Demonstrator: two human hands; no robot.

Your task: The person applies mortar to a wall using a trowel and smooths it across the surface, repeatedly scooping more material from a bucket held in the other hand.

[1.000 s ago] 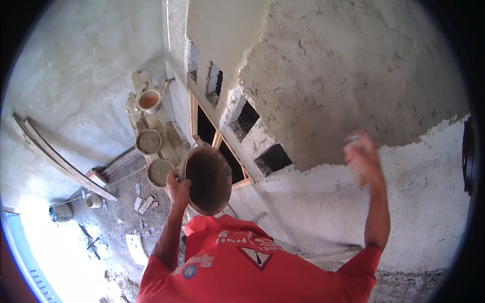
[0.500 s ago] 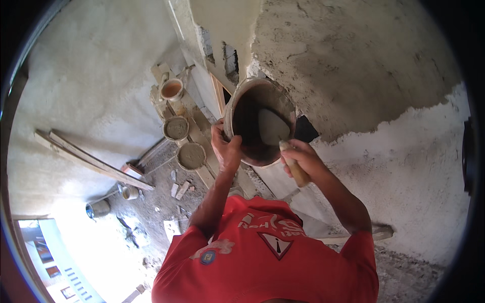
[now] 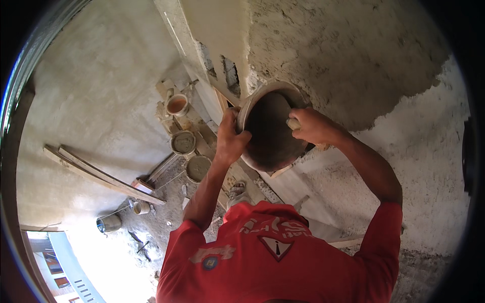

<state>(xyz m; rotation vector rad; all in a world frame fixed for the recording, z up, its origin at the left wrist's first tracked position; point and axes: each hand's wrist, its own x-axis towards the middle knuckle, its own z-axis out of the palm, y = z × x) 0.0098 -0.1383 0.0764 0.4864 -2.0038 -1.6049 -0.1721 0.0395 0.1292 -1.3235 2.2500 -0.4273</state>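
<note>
A mortar-smeared bucket (image 3: 270,160) is tipped with its mouth toward me, close against the partly plastered wall. My left hand (image 3: 232,137) is closed on the left side of its rim, thumb near the opening. At the right of the mouth, my right hand (image 3: 314,127) is wrapped round the handle of a trowel (image 3: 292,123). The handle's front end shows at my fingers, while the blade is hard to make out in the dark inside. Grey residue coats the bucket's inner wall.
Left of the bucket, planks (image 3: 206,132) carry two mortar-filled pails (image 3: 197,168) and a pail with reddish-brown contents (image 3: 177,105). Long boards (image 3: 103,174) lean by the left wall. A foot (image 3: 237,189) stands on planking below. Another bucket (image 3: 108,222) lies on the rubble-strewn floor.
My right hand has moved up with the trowel, whose pale blade showed plainly inside the bucket before. The bucket has shifted slightly right in view, with my left hand still on its rim.
</note>
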